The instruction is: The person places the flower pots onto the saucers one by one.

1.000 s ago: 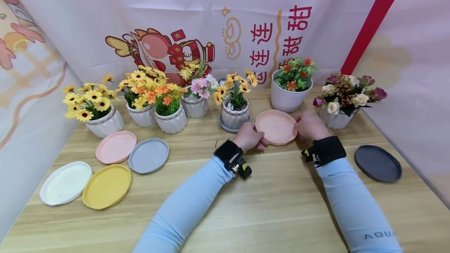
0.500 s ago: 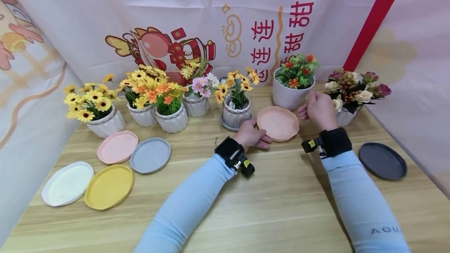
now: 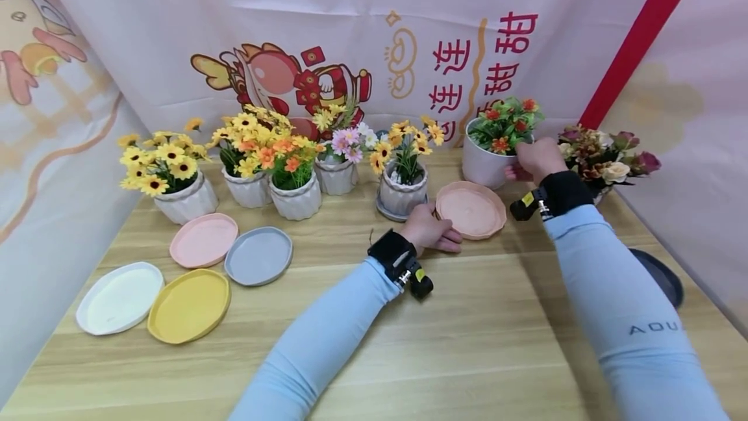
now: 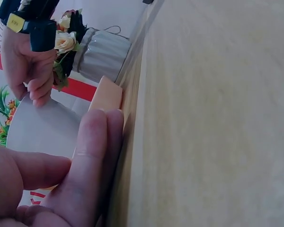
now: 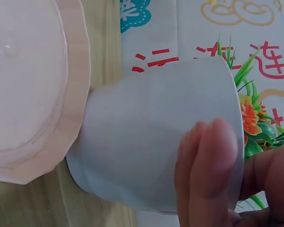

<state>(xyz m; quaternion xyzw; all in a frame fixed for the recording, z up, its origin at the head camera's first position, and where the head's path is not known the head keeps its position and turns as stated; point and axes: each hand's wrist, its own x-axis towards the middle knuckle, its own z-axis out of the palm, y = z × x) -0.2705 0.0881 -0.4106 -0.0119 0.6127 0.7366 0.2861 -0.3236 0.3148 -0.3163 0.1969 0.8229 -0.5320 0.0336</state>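
A peach saucer (image 3: pixel 471 210) lies on the table in the head view. My left hand (image 3: pixel 429 229) is at its left front edge, thumb and fingers pinching the rim; the left wrist view shows the thumb (image 4: pixel 45 168) against the fingers there. Just behind the saucer stands a white flowerpot (image 3: pixel 486 164) with red-orange flowers (image 3: pixel 505 125). My right hand (image 3: pixel 537 160) grips this pot's right rim. In the right wrist view, the fingers (image 5: pixel 208 165) lie over the outer wall and the thumb reaches behind the rim.
Potted flowers (image 3: pixel 403 180) on a grey saucer (image 3: pixel 393 216) stand left of the peach one. More pots (image 3: pixel 295 197) line the back left. Pink (image 3: pixel 203 241), grey (image 3: pixel 258 256), white (image 3: pixel 119 299) and yellow saucers (image 3: pixel 189 307) lie front left. My right sleeve partly hides a black saucer (image 3: pixel 660 273).
My right hand has left the peach saucer's right edge, moved back and taken hold of the white flowerpot's rim. My left hand has stayed at the saucer.
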